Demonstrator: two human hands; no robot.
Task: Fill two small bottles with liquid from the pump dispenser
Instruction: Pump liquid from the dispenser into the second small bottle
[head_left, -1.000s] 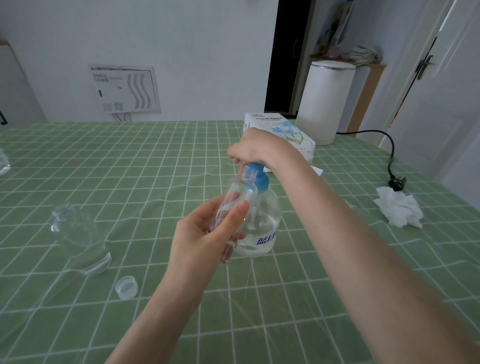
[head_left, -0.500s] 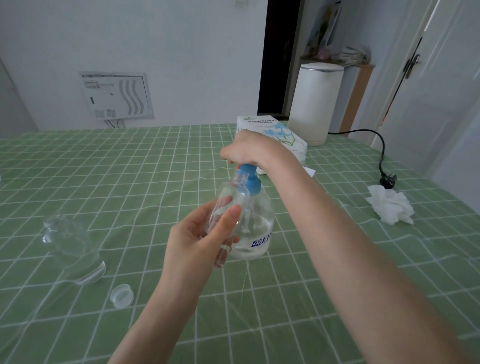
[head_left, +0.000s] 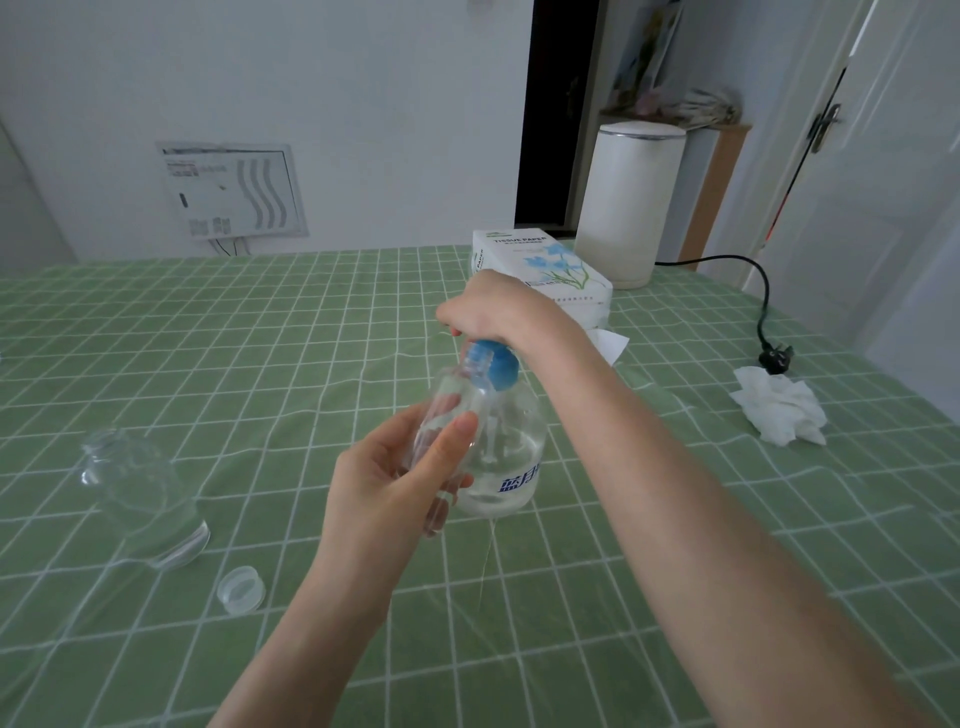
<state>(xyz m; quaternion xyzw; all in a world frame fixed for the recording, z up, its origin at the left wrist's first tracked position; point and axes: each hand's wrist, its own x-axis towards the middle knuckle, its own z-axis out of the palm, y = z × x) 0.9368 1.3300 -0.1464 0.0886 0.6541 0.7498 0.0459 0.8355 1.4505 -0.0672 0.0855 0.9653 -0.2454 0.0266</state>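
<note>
Head view: my left hand (head_left: 395, 483) clamps the small bottle (head_left: 447, 426) tilted, mouth under the spout; my right hand (head_left: 493, 312) closes over the pump dispenser (head_left: 511, 457) head, probably to press.

Off-task clutter spread across the green checked tablecloth (head_left: 208, 338).

Far side, a tissue box (head_left: 540, 262) with blue flowers sits just beside a white cylindrical appliance (head_left: 626, 208); a black power cord (head_left: 761, 291) trails from behind it to a plug (head_left: 775, 358) lying on the cloth. A crumpled white tissue (head_left: 779, 410) rests near that plug. On the back wall, a white panel (head_left: 231, 189) with wavy slots.
</note>
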